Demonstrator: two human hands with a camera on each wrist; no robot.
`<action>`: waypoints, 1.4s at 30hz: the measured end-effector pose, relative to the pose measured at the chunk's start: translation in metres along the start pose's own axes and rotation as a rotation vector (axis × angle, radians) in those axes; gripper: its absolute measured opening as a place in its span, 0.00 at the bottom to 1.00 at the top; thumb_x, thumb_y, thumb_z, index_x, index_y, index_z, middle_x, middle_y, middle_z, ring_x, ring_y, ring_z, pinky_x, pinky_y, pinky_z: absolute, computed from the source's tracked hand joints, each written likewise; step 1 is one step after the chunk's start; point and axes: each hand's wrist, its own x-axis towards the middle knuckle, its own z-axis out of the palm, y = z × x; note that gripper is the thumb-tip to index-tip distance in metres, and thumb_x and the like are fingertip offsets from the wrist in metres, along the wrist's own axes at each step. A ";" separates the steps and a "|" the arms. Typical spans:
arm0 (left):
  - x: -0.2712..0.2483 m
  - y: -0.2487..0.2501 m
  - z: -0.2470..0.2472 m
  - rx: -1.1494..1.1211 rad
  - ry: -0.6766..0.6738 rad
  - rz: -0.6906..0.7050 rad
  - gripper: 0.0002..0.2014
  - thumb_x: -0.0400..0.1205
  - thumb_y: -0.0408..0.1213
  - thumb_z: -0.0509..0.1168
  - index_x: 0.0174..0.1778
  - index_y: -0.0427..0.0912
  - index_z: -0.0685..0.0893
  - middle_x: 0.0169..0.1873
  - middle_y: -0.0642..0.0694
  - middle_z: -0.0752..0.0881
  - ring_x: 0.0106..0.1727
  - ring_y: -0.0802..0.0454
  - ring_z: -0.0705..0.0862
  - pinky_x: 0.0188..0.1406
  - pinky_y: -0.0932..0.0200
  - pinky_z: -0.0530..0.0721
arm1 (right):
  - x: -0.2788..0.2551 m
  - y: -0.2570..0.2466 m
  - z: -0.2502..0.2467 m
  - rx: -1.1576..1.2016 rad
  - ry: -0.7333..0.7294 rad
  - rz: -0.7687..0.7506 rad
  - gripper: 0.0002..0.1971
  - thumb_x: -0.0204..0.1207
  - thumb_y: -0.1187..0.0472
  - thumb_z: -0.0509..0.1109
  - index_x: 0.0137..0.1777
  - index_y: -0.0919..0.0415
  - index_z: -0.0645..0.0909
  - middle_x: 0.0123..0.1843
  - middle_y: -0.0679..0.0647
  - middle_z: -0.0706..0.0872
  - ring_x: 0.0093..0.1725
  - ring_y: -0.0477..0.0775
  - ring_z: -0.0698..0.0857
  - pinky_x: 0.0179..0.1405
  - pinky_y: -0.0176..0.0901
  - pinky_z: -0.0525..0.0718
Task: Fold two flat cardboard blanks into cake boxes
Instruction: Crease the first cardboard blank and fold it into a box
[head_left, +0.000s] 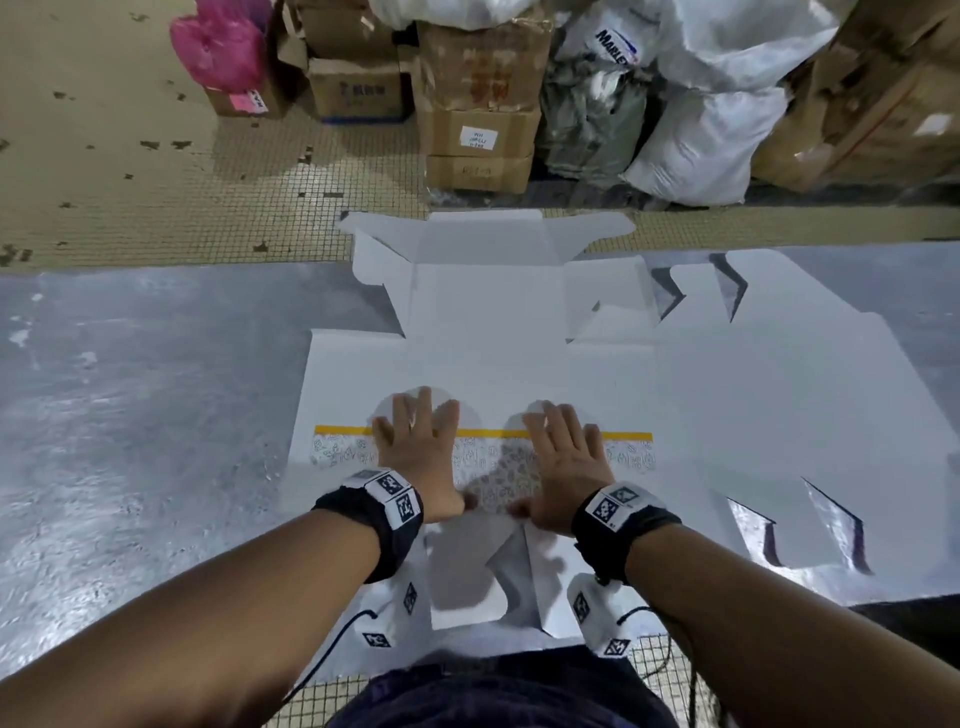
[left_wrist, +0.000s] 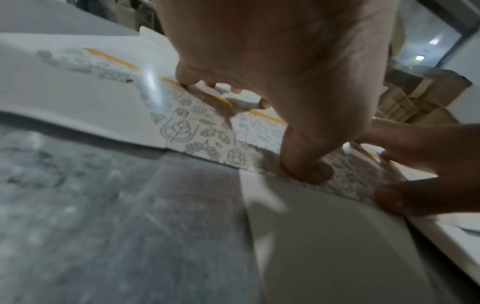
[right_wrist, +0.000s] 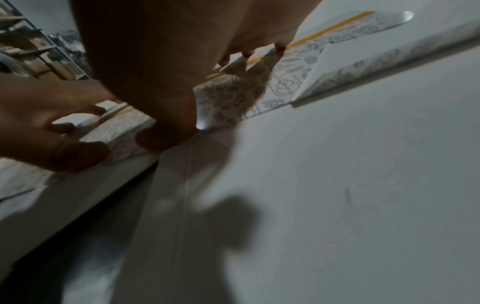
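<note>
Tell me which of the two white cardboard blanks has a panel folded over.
The white cardboard blank under both hands: its printed panel with the yellow stripe is folded over. The other white blank, to its right, lies flat.

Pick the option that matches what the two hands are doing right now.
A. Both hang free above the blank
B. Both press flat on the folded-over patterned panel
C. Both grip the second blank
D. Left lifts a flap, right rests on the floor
B: the left hand and right hand lie with straight fingers on the patterned panel beside its yellow stripe.
</note>
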 end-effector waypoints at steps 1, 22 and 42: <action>0.000 -0.001 0.002 -0.005 -0.008 0.010 0.60 0.72 0.48 0.72 0.84 0.58 0.28 0.82 0.40 0.23 0.81 0.29 0.23 0.80 0.24 0.35 | -0.001 0.001 0.001 0.001 -0.022 -0.001 0.61 0.71 0.32 0.71 0.86 0.53 0.28 0.85 0.53 0.23 0.83 0.60 0.23 0.84 0.66 0.33; 0.000 -0.003 0.008 -0.018 -0.053 -0.021 0.62 0.72 0.63 0.70 0.78 0.66 0.20 0.73 0.46 0.09 0.74 0.37 0.10 0.76 0.32 0.19 | 0.014 0.033 0.008 0.005 -0.005 -0.130 0.67 0.57 0.13 0.59 0.85 0.45 0.27 0.82 0.45 0.18 0.79 0.58 0.17 0.79 0.70 0.25; -0.036 -0.123 0.023 -0.958 0.433 -0.228 0.52 0.59 0.71 0.78 0.78 0.55 0.69 0.80 0.47 0.71 0.70 0.59 0.80 0.71 0.47 0.77 | -0.021 0.102 -0.019 0.458 0.217 0.132 0.74 0.46 0.26 0.82 0.85 0.39 0.36 0.88 0.46 0.49 0.86 0.54 0.55 0.83 0.62 0.59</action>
